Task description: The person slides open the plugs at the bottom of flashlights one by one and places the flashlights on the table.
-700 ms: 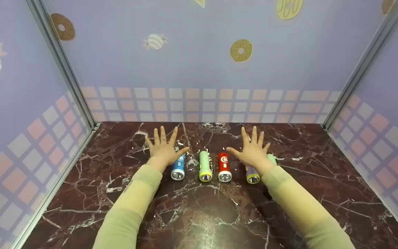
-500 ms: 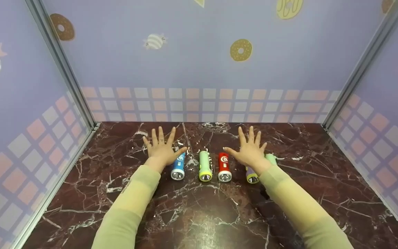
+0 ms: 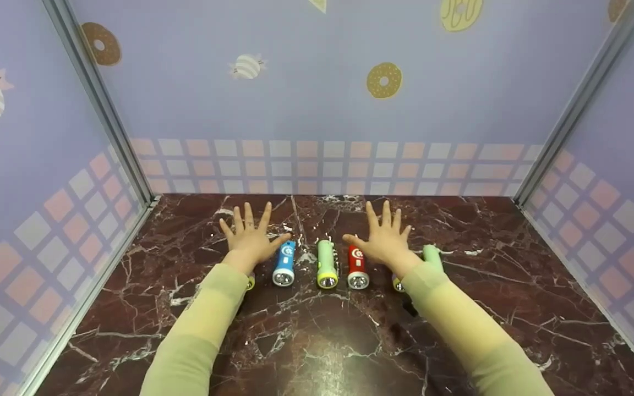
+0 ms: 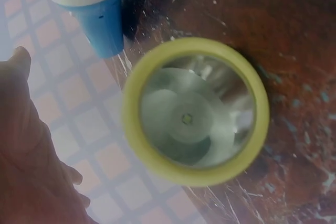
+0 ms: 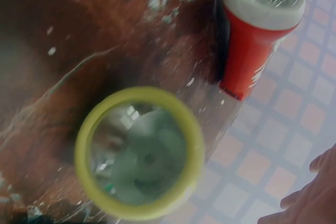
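My left hand [image 3: 248,242] is spread with fingers straight, just left of a blue flashlight [image 3: 284,264], holding nothing. Under its wrist peeks the yellow rim of another flashlight [image 3: 251,282], whose lens [image 4: 189,119] fills the middle of the left wrist view. My right hand [image 3: 386,242] is likewise spread and holds nothing, its thumb overlapping the red flashlight [image 3: 358,269]. Partly hidden below the right wrist is a yellow-rimmed flashlight [image 3: 398,284], seen lens-on in the right wrist view. A light green flashlight [image 3: 326,264] with a yellow rim lies between the hands.
A light green tube-shaped body [image 3: 432,255] shows beyond the right sleeve, which hides its near end. The dark red marbled table [image 3: 317,341] is enclosed by patterned panels [image 3: 317,110] at the back and both sides, joined by metal posts.
Both spread hands have shifted left. A yellow rim has come into sight at the left wrist, more of the green body shows at right, and the right thumb now overlaps the red flashlight.
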`<act>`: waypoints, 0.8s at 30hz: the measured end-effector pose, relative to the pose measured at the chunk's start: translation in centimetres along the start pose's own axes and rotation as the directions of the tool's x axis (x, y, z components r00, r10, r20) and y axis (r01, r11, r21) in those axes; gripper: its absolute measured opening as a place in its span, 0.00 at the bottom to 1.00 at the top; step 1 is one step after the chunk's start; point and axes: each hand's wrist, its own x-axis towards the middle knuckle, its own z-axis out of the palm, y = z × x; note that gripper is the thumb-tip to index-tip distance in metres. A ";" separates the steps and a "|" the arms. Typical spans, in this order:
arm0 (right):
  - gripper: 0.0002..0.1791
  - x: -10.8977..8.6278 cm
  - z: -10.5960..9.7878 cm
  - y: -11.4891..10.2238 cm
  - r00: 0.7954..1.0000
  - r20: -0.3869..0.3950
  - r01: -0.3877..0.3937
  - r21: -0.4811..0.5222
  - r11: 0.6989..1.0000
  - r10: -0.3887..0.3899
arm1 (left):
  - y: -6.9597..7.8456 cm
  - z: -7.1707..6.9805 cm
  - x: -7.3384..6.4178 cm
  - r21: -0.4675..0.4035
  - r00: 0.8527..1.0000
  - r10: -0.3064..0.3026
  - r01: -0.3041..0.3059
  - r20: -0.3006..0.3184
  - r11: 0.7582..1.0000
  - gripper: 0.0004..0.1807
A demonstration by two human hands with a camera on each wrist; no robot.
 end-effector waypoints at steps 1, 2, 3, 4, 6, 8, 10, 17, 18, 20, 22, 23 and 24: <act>0.61 0.0 0.1 -0.2 1.000 -0.002 0.004 0.000 1.000 -0.004 | -0.2 0.0 0.0 0.001 1.000 0.000 0.000 0.002 1.000 0.54; 0.62 0.0 0.1 -0.4 1.000 0.000 0.007 0.002 1.000 -0.007 | -0.3 0.0 0.0 0.000 1.000 0.000 0.000 0.003 1.000 0.54; 0.62 0.0 0.2 -0.6 1.000 0.001 0.012 0.006 1.000 -0.012 | -0.5 -0.1 0.0 0.002 1.000 -0.001 0.001 0.004 1.000 0.54; 0.62 -0.1 0.2 -0.8 1.000 0.004 0.016 0.010 1.000 -0.016 | -0.6 -0.1 0.0 0.006 1.000 -0.002 0.001 0.002 1.000 0.55; 0.62 -0.1 0.3 -1.3 1.000 0.006 0.024 0.021 0.999 -0.024 | -1.0 -0.1 0.1 0.013 1.000 -0.006 0.006 0.004 1.000 0.55; 0.61 -0.2 0.3 -1.7 0.999 0.010 0.032 0.022 0.999 -0.033 | -1.2 -0.1 0.0 0.009 1.000 -0.010 0.010 0.002 1.000 0.55; 0.61 -0.2 0.4 -2.1 0.999 0.010 0.040 0.020 0.999 -0.041 | -1.5 -0.1 -0.1 -0.004 1.000 -0.017 0.017 0.001 1.000 0.55; 0.59 -0.3 0.9 -3.4 0.999 0.006 0.046 0.018 0.999 -0.046 | -2.4 -0.3 -0.3 -0.037 1.000 -0.028 0.028 0.002 0.999 0.54; 0.59 -0.3 1.0 -3.5 0.999 0.008 0.048 0.024 0.999 -0.048 | -2.5 -0.3 -0.4 -0.044 1.000 -0.029 0.029 0.001 0.999 0.53; 0.59 -0.3 1.1 -3.9 0.998 0.009 0.058 0.031 0.998 -0.058 | -2.8 -0.4 -0.5 -0.059 0.999 -0.033 0.033 0.001 0.998 0.53; 0.59 -0.4 1.1 -4.3 0.998 0.010 0.069 0.043 0.997 -0.070 | -3.0 -0.5 -0.7 -0.074 0.999 -0.040 0.040 0.006 0.996 0.53; 0.59 -0.4 1.2 -4.5 0.997 0.010 0.075 0.049 0.996 -0.076 | -3.1 -0.6 -0.8 -0.082 0.999 -0.044 0.045 0.009 0.996 0.53; 0.59 -0.5 1.3 -4.7 0.997 0.010 0.079 0.053 0.996 -0.079 | -3.2 -0.6 -0.8 -0.091 0.999 -0.048 0.049 0.013 0.995 0.53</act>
